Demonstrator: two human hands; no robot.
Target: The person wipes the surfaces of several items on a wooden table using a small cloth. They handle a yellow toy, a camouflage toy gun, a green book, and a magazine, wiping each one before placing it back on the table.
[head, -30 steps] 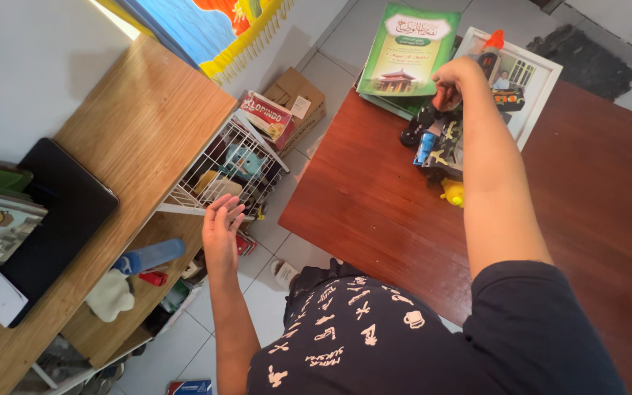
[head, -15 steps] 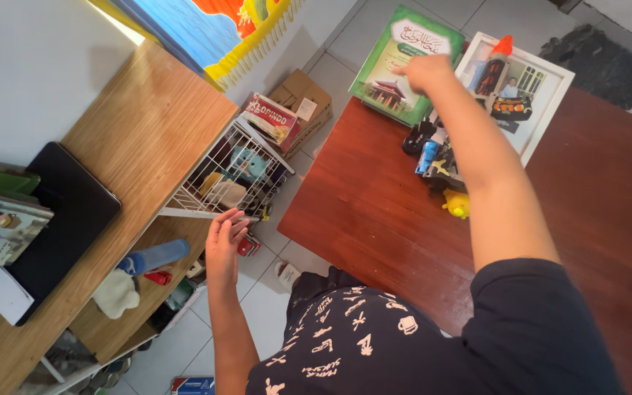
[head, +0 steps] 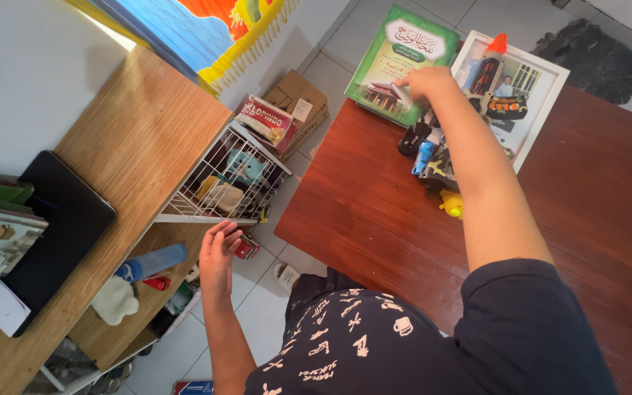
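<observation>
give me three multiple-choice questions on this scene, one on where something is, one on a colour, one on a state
1. Where is the right hand?
A. at the green book's near edge
B. inside the wire basket
C. on the black tablet

2. What colour is the small toy on the red-brown table, beside the right forearm?
A. purple
B. yellow
C. white

3. How is the left hand?
A. closed round the blue bottle
B. flat on the shelf
C. open and empty, in the air near the wire basket

Answers:
1 A, its fingers lie at the edge of the green book.
2 B, it is plainly yellow.
3 C, its fingers are spread, below the wire basket, holding nothing.
</observation>
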